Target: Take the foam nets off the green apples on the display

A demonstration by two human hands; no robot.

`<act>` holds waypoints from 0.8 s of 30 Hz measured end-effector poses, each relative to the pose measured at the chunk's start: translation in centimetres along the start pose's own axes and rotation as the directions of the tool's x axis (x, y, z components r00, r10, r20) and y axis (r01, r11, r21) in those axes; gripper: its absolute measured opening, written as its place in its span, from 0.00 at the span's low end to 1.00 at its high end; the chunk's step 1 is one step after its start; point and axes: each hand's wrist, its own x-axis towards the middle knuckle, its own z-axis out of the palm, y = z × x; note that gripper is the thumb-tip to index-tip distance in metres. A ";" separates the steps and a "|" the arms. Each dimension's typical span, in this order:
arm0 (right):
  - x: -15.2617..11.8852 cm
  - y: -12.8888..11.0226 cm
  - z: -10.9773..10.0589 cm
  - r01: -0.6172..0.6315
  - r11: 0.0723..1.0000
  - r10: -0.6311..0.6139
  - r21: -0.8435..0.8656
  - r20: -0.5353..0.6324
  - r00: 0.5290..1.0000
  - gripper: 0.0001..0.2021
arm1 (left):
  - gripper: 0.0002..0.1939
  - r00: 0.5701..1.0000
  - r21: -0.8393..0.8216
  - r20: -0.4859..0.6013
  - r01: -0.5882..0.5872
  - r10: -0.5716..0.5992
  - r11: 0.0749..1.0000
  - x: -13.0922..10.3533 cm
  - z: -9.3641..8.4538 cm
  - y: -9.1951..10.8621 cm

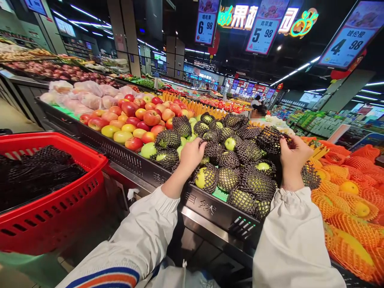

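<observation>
Green apples [230,143] in black foam net sleeves lie heaped in a black display bin [204,204]. My left hand [192,155] reaches into the left part of the heap, its thumb and fingers closed on the net of a sleeved apple [211,149]. On the far right of the heap, my right hand [295,154] pinches the edge of another black foam net [270,140]. Whether an apple fills that net I cannot tell. Both hands' fingertips are partly hidden. Bare green apples [148,150] show beside the left hand.
Red and yellow apples [141,116] adjoin the green ones on the left, with bagged fruit [87,94] beyond. A red basket [99,164] of black foam nets [42,172] stands at the left. Orange-netted fruit [351,200] lies at the right. Price signs [267,26] hang overhead.
</observation>
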 end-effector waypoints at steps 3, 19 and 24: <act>0.0 -0.1 0.0 0.002 1.000 -0.002 -0.004 0.003 1.000 0.16 | 0.15 0.966 -0.101 -0.227 0.103 -0.124 0.990 0.2 -1.4 -0.8; 0.0 -0.4 -0.1 0.029 0.999 -0.027 0.018 -0.065 0.998 0.14 | 0.31 0.905 0.370 0.423 -0.123 -0.049 0.921 3.3 -1.2 0.8; 0.1 -0.9 -0.6 0.051 0.999 -0.051 0.002 -0.068 0.996 0.16 | 0.37 0.925 0.405 0.378 -0.137 -0.029 0.904 2.3 1.4 1.7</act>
